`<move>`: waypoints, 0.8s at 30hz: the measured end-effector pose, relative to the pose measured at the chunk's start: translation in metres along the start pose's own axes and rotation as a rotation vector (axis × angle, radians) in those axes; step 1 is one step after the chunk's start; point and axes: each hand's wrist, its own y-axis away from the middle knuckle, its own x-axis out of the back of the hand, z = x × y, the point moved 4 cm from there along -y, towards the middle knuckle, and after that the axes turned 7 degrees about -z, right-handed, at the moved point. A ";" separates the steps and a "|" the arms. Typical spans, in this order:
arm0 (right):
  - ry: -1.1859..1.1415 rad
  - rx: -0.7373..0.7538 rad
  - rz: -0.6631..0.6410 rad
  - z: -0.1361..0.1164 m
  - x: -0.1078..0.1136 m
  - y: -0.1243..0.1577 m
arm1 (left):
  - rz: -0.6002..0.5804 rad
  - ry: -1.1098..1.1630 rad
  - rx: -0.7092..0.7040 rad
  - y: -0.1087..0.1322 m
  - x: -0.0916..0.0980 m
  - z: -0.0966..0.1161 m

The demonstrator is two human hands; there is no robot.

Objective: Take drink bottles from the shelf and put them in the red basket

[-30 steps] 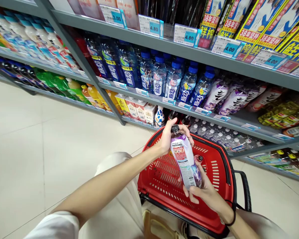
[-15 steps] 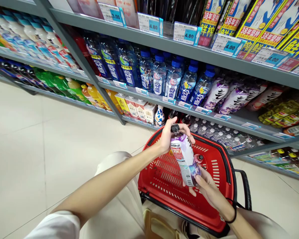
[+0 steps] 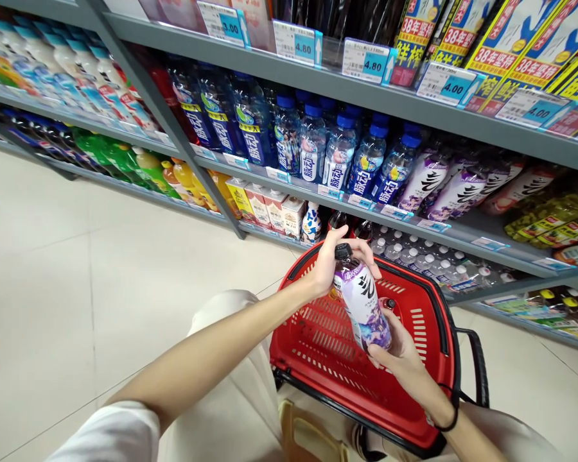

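A purple-and-white labelled drink bottle (image 3: 361, 301) with a black cap is held tilted over the red shopping basket (image 3: 308, 350). My left hand (image 3: 334, 260) is closed around its neck, just below the cap, with the fingers curling behind. Lower down, my right hand (image 3: 397, 346) grips the bottle's base between thumb and fingers. The front of the label, with large black characters, faces me. Partly hidden behind the bottle, another dark-capped bottle (image 3: 389, 305) lies in the basket.
Ahead stands a grey shelf (image 3: 289, 61) of drinks. It bears blue-capped bottles (image 3: 337, 151), similar purple-labelled bottles (image 3: 457, 189), small cartons (image 3: 272, 208) and yellow boxes (image 3: 525, 54). The basket's black handle (image 3: 479, 369) sticks out at right. Pale floor tiles (image 3: 139, 276) lie at left.
The bottle has been turned about its length: the fine-print side faced me before, and the large-character front does now. My right hand's fingers have shifted around its base.
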 end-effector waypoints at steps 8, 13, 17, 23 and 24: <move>0.154 0.057 0.121 0.002 0.005 -0.002 | -0.028 0.013 0.003 -0.001 0.000 -0.003; 0.410 0.122 0.147 -0.002 0.010 -0.005 | -0.044 0.022 0.027 -0.002 -0.001 -0.005; 0.712 0.097 0.130 -0.012 0.012 -0.011 | -0.054 -0.133 0.065 -0.002 -0.005 -0.009; 1.289 -0.047 0.060 -0.014 0.008 -0.016 | -0.069 -0.716 0.227 0.005 0.000 -0.023; 1.370 -0.085 0.018 -0.011 0.007 -0.017 | -0.094 -0.782 0.281 0.007 0.004 -0.026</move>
